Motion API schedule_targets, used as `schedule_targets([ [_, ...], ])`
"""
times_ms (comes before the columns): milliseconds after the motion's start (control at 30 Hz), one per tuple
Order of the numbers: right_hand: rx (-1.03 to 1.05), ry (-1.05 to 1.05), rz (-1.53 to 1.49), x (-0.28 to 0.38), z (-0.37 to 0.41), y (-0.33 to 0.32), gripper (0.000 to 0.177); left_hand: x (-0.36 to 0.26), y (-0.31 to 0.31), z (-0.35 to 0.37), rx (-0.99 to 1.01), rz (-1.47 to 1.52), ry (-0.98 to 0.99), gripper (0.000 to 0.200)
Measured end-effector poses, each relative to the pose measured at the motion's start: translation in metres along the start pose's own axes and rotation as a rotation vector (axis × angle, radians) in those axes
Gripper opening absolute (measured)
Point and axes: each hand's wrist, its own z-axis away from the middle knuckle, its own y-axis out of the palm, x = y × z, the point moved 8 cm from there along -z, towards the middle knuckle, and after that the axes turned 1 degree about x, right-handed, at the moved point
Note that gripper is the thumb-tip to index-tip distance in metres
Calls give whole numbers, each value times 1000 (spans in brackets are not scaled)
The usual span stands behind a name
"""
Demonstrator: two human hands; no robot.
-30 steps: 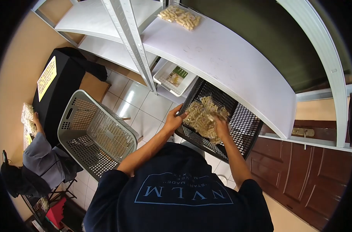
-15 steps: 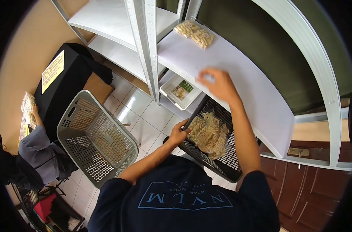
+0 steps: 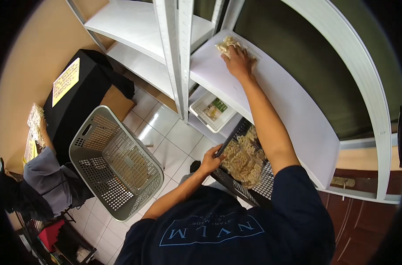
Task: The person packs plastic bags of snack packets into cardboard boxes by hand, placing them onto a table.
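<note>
My left hand [image 3: 211, 160] is closed around the near-left rim of a black perforated basket [image 3: 266, 186]. In that basket lie clear plastic bags of pale, finger-shaped pieces [image 3: 243, 163]; my right arm covers part of them. Up on the white shelf [image 3: 293, 110], my right hand [image 3: 239, 62] reaches to the far end and has its fingers over a clear bag of the same pale pieces [image 3: 227, 43]. The fingers are bent onto this bag, which looks bunched up, and the palm hides much of it.
A large grey perforated basket [image 3: 159, 176] stands to my left. Below the shelf is a white tray [image 3: 214, 126] with a green-labelled pack. At far left another person [image 3: 44, 176] handles a clear bag [image 3: 36, 119] beside a black-covered table [image 3: 99, 79]. Metal shelf posts [image 3: 185, 57] rise ahead.
My right hand has moved from above the shelf's front edge to the bag at its far end, bunching the bag. My left hand stays on the basket rim. The view has shifted slightly.
</note>
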Motion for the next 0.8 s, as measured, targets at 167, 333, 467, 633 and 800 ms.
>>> schedule_targets([
  [167,-166,-77,122,-6,116,-47,30,5,1,6,31,123,-153,49],
  [333,-227,-114,-255,-34,189,-118,25,-25,5,5,57,162,-187,49],
  [467,118,185,-507,-22,277,-180,23,-31,7,5,47,160,-206,46],
  [633,638,370,-572,-41,386,-89,34,-34,5,8,48,104,-240,44],
  [800,605,502,-655,-135,437,46,45,-40,7,8,75,111,-218,43],
])
